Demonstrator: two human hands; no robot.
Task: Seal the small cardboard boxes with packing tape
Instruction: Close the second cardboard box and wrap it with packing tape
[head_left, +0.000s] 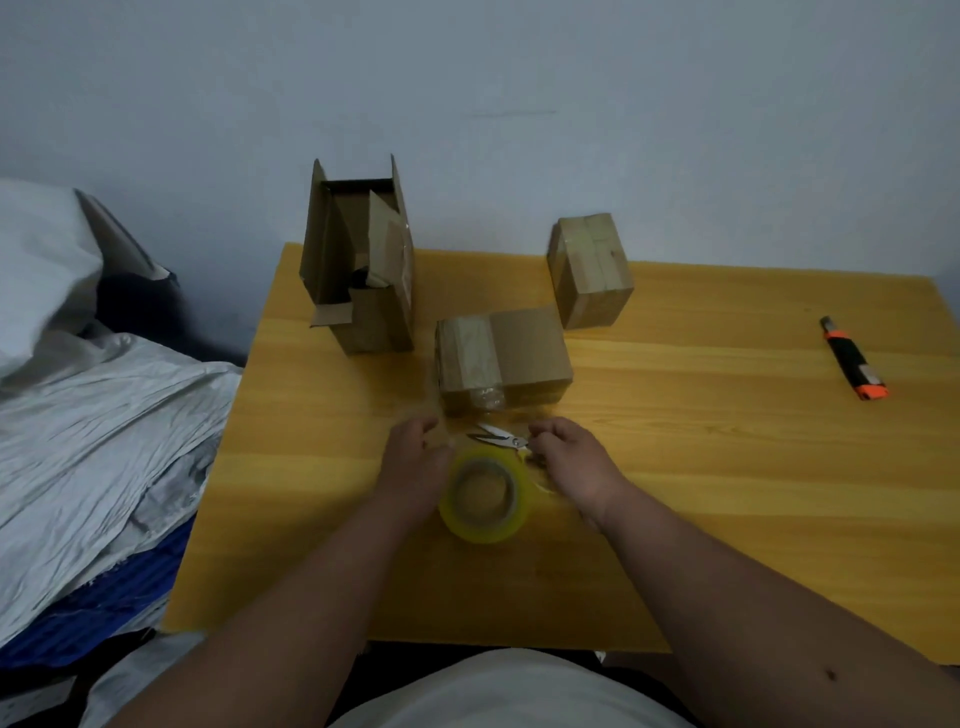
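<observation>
The wooden table (675, 467) fills the middle of the frame, with an open tall box (358, 270) at upper centre-left and a taped box (589, 270) at upper centre-right. The box being sealed (501, 358) sits dead centre, just beyond both hands. The yellowish tape roll (485, 493) lies flat between the wrists — the left hand (415, 467) rests against it, fingers loosely curled. The right hand (571, 457) is closed on the scissors (496, 436), whose blades are parted and pointing left, probably lining up a cut.
</observation>
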